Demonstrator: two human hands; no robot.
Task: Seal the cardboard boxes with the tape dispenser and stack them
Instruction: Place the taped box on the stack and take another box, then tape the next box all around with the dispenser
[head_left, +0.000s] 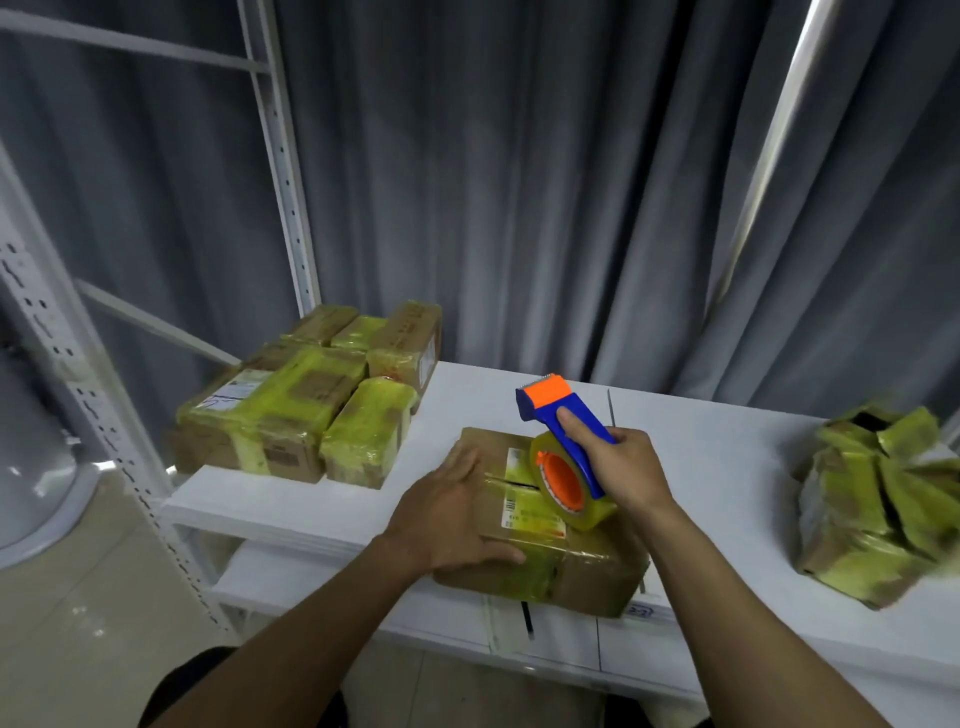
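A cardboard box (540, 525) lies flat at the near edge of the white table (727, 467), its front corner just over the lip, its top flaps closed with a dark slit showing along the seam and a printed label beside it. The left hand (452, 509) is spread open and pressed flat on the box's left half, fingers reaching forward over the top and the thumb running along the near edge toward the right. The tape dispenser (569, 447), blue-handled with an orange cutter head and orange core, rests its roll of clear tape on the box's right half, right by the seam; the cutter end tilts up and away from the person. The right hand (621, 465) is closed around the blue handle, thumb laid along its upper face and the other fingers curled under, so the roll sits just left of and below the knuckles. Whether a strip of tape already runs from the roll onto the cardboard is hard to make out. To the far left of the table sits a group of sealed boxes (306, 400) wrapped in yellowish tape, packed side by side. At the right edge stands a blurred pile of open boxes (878, 499). Grey curtains (519, 182) hang behind, and a white metal rack (283, 156) rises at the left.
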